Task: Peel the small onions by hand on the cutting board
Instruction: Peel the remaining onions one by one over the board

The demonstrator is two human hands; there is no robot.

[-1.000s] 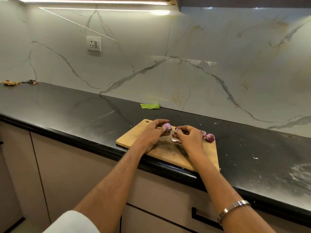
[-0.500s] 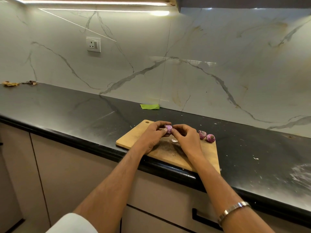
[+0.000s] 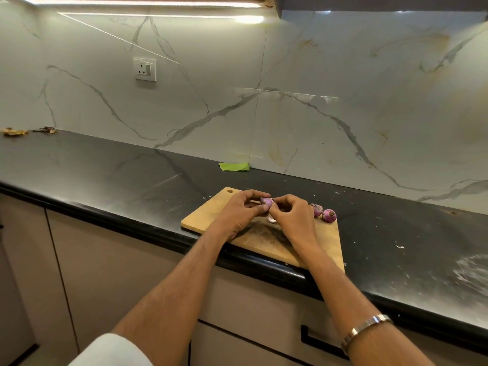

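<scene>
Left hand (image 3: 241, 210) grips a small onion (image 3: 266, 202) steady above the cutting board (image 3: 211, 215) so the right hand (image 3: 291, 213) can pinch at its skin

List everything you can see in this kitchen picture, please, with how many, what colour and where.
cutting board: one, light wood, at the counter's front edge
held onion: one, purple, between both hands above the board
loose onions: two, purple, on the board's far right corner
peel scrap: one, whitish, on the board under the hands
counter: one, black, along the wall
green scrap: one, green, on the counter against the wall
dry scraps: a few, brown, far left of the counter
wall socket: one, white, on the marbled wall
bracelet: one, silver, on the right wrist
left hand: one, grips the held onion
right hand: one, pinches the held onion
</scene>
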